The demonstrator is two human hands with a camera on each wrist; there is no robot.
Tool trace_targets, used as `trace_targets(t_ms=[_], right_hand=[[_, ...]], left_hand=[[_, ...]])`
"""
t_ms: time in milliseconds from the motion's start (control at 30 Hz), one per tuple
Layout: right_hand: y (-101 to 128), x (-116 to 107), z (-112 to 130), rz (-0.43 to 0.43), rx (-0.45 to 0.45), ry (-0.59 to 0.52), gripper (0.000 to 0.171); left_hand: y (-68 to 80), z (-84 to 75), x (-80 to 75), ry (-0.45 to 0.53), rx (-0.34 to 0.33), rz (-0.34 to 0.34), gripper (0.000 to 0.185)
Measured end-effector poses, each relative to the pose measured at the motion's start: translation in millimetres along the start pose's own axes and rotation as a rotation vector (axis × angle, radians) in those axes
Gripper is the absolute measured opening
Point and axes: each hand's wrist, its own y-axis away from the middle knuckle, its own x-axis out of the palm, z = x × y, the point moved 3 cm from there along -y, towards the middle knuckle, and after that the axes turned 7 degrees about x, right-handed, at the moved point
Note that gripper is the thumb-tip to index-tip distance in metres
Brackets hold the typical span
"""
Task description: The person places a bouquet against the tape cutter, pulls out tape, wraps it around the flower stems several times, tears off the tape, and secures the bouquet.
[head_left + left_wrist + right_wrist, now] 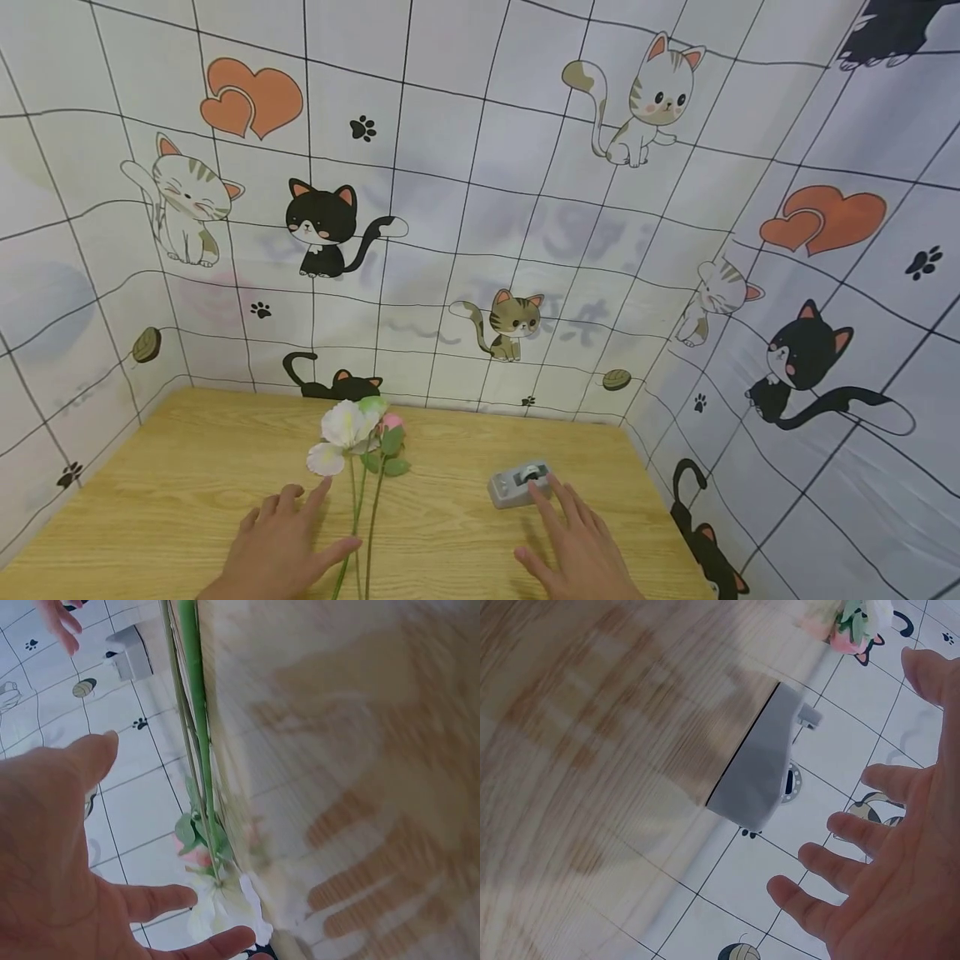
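Stemmed flowers lie on the table in the head view, with a white bloom (347,425), a pink bud (392,422) and long green stems (372,525). My left hand (279,546) hovers just left of the stems, its fingers spread and nothing in them. In the left wrist view the stems (196,712) run past its fingers. Right of the flowers sits a small grey device (519,485) with a wheel on top; its exact kind is unclear. Close to its near side is my right hand (583,550), fingers spread, holding nothing. The right wrist view shows the grey device (757,761) apart from the fingers.
The light wooden table (442,467) reflects the hands. A white cloth wall (465,225) printed with cats, hearts and grid lines closes off the back and both sides.
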Motion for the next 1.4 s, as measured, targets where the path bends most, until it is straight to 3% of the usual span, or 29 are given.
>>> trace_targets(t_ms=[367, 500, 667, 933, 1133, 1400], right_hand=[[-0.6, 0.9, 2.5, -0.049, -0.068, 0.016, 0.085], [-0.4, 0.9, 5.2, -0.089, -0.102, 0.002, 0.080], [-0.6, -0.4, 10.1, -0.071, -0.101, -0.022, 0.080], [-3.4, 0.2, 16.2, -0.055, -0.133, -0.023, 0.080], [-4.1, 1.3, 19.1, -0.055, -0.167, -0.019, 0.078], [-2.3, 1.4, 24.9, -0.118, -0.199, 0.020, 0.076]], left_hand=[[-7.8, -16.1, 11.6, 0.006, -0.013, 0.043, 0.114], [-12.3, -20.2, 15.0, -0.007, -0.014, 0.065, 0.109], [-16.1, -24.7, 22.2, -0.013, -0.017, 0.064, 0.098], [-21.4, -39.3, 28.1, 0.114, -0.030, 0.013, 0.080], [-25.9, -46.1, 31.3, 0.143, -0.032, -0.014, 0.074], [-32.8, -53.3, 35.6, 0.241, -0.027, 0.014, 0.054]])
